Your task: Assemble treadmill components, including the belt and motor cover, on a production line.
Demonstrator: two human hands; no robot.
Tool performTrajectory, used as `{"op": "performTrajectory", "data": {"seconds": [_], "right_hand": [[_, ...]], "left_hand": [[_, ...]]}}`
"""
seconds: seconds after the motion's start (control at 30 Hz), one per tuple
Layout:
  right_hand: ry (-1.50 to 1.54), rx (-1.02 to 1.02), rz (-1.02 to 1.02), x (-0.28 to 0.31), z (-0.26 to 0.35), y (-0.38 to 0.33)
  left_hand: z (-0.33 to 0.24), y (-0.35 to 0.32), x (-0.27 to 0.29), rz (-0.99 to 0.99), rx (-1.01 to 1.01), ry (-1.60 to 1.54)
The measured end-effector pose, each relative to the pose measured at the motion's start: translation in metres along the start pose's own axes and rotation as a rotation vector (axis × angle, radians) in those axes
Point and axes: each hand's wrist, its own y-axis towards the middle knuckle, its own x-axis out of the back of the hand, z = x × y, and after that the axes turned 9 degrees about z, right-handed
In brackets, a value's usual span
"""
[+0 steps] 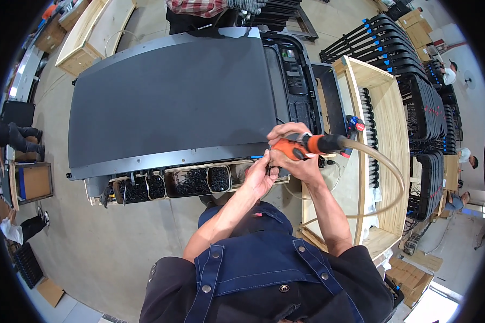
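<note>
My right hand (303,168) is wrapped round an orange and black power driver (292,149) with a clear hose (396,167) at its back end. The driver lies nearly level, its front end toward the metal side rail (188,156) of a long, treadmill-like frame with a dark flat belt (172,102). Close to that front end, my left hand (258,176) has its fingers pinched at the rail's right end. Whatever lies between them is hidden. Below the rail hang bins of small black hardware (191,182).
A black plastic end section (293,70) adjoins the belt. To the right stands an open wooden crate (385,81) with a row of black parts, and black frames (382,43) are stacked behind it. Across the frame, a person's gloved hand (248,5) shows. Another wooden crate (94,37) stands far left.
</note>
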Motion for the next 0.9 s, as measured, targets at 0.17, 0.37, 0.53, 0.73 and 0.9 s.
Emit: {"op": "performTrajectory", "data": {"seconds": [0.17,0.37,0.53,0.73,0.9], "right_hand": [[-0.042,-0.188,0.135,-0.006,0.006,0.023],[-0.044,-0.144,0.073,-0.011,0.004,0.021],[-0.040,-0.095,0.081,-0.010,-0.001,0.018],[-0.038,-0.066,0.074,-0.012,-0.007,0.015],[-0.120,-0.084,0.061,-0.014,0.001,0.019]], "left_hand": [[-0.002,-0.032,0.006,-0.104,-0.019,0.202],[-0.009,-0.074,0.009,0.026,-0.097,0.330],[-0.022,-0.091,0.007,0.071,-0.096,0.332],[-0.023,-0.104,-0.008,-0.027,-0.153,0.560],[-0.026,-0.108,-0.005,-0.049,-0.202,0.636]]}}
